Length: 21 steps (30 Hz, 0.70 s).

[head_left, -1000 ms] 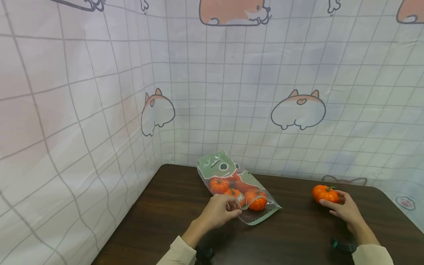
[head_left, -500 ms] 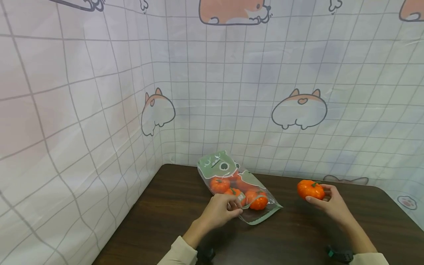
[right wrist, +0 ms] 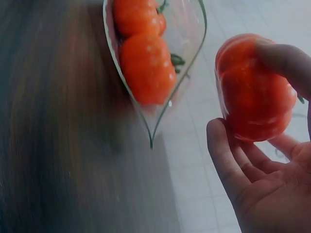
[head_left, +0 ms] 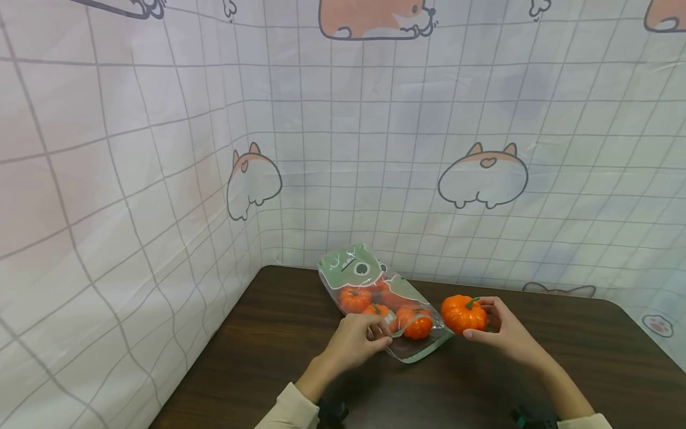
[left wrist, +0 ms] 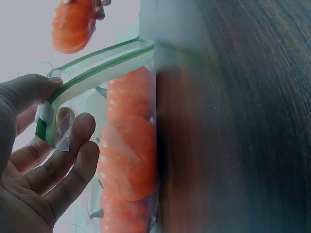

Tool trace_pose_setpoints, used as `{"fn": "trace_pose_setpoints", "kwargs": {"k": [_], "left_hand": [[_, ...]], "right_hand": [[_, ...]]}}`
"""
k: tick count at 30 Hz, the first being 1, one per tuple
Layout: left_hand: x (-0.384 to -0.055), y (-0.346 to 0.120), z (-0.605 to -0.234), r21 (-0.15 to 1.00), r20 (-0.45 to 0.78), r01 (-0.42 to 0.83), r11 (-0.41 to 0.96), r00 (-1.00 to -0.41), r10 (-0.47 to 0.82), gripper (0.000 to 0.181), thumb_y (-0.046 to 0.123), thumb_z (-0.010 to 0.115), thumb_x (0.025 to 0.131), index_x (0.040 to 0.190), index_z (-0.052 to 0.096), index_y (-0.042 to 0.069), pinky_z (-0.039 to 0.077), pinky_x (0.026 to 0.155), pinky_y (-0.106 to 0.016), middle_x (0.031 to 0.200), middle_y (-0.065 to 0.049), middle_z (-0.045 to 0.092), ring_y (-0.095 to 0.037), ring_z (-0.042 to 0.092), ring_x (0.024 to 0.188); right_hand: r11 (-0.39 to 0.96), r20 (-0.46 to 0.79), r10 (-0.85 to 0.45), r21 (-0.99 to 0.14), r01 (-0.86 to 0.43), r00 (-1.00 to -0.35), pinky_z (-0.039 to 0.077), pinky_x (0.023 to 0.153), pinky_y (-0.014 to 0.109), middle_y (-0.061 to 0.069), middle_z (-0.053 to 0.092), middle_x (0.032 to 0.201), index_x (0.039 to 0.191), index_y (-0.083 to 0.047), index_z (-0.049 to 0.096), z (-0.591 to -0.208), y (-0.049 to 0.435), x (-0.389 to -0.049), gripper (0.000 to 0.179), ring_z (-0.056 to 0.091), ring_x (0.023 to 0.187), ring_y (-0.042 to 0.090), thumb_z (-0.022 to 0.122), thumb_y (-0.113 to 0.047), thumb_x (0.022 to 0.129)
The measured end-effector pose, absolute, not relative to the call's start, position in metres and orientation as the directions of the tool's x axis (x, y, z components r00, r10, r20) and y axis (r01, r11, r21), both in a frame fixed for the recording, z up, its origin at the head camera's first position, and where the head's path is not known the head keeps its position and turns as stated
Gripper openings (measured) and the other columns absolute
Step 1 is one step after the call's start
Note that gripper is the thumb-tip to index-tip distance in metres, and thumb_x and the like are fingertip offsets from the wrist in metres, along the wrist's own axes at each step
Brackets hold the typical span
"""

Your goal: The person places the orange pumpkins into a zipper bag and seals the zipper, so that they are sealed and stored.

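Observation:
A clear zip bag [head_left: 343,268] with green frog-like print lies on the dark table, its mouth toward me. Several small orange pumpkins [head_left: 355,299] are inside it. My left hand [head_left: 356,342] pinches the bag's rim by the white slider [left wrist: 45,112], and the green-edged mouth [left wrist: 104,65] gapes in the left wrist view. My right hand [head_left: 506,333] grips another orange pumpkin [head_left: 463,314] with a green stem, just right of the bag's near corner. In the right wrist view that pumpkin [right wrist: 252,92] sits between thumb and fingers, apart from the bag's rim.
The dark wooden table [head_left: 257,351] ends at a white grid-patterned curtain [head_left: 375,179] with cartoon dogs, behind and on the left. Dark straps [head_left: 332,411] show by the wrists at the bottom.
My right hand has carried the pumpkin leftward from the table's right side to beside the bag's mouth. The left hand and the bag have stayed nearly still.

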State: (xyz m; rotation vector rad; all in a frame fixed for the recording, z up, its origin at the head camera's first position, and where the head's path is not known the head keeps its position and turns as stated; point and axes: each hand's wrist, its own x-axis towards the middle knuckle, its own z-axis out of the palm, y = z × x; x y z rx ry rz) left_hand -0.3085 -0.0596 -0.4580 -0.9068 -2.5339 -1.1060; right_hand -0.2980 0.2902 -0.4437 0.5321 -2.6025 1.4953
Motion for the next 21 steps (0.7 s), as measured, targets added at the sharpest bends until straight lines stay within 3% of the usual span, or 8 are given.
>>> {"fn": "trace_pose_setpoints", "kwargs": {"k": [21], "left_hand": [[-0.307,-0.061,-0.455,0.57,0.441,0.624,0.535,-0.781,0.442,0.01,0.023,0.082,0.087,0.084,0.073,0.023,0.048,0.064,-0.016,0.076,0.011,0.07,0.006,0.056,0.065]], "right_hand": [[0.316,0.205,-0.469,-0.869,-0.38,-0.859,0.057,0.089,0.028,0.025,0.055,0.136,0.138,-0.005,0.039,-0.445,0.257,-0.286,0.058,0.063,0.113,0.006,0.074,-0.009,0.092]]}}
